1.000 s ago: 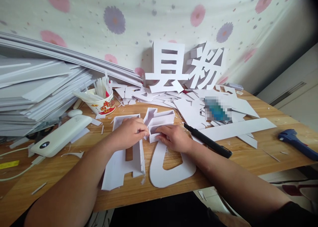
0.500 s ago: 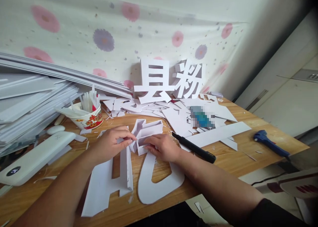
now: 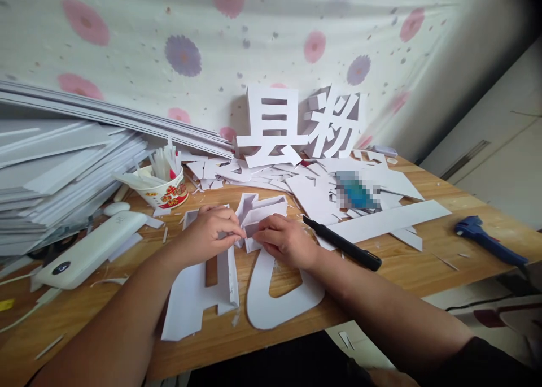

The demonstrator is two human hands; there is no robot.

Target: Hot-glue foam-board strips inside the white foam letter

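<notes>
Both my hands meet over a white foam-board character piece [image 3: 265,212] with raised side walls, lying on the wooden table [image 3: 423,274]. My left hand [image 3: 214,231] is closed, its fingertips pinching the piece's left edge. My right hand [image 3: 285,241] is curled on the piece's front wall and presses it. A flat white curved cut-out [image 3: 282,296] extends from under my right hand toward the table's front edge. Under my left hand lies another white walled part [image 3: 199,291] of the character.
A black marker [image 3: 341,243] lies just right of my right hand. A white power bank [image 3: 91,248], a paper cup of white strips [image 3: 163,183] and stacked white boards [image 3: 55,172] sit left. Finished characters [image 3: 302,124] lean on the wall. A blue tool [image 3: 486,243] lies far right.
Both hands stay on the walled piece, with small finger shifts. The view swung right and then partly back.
</notes>
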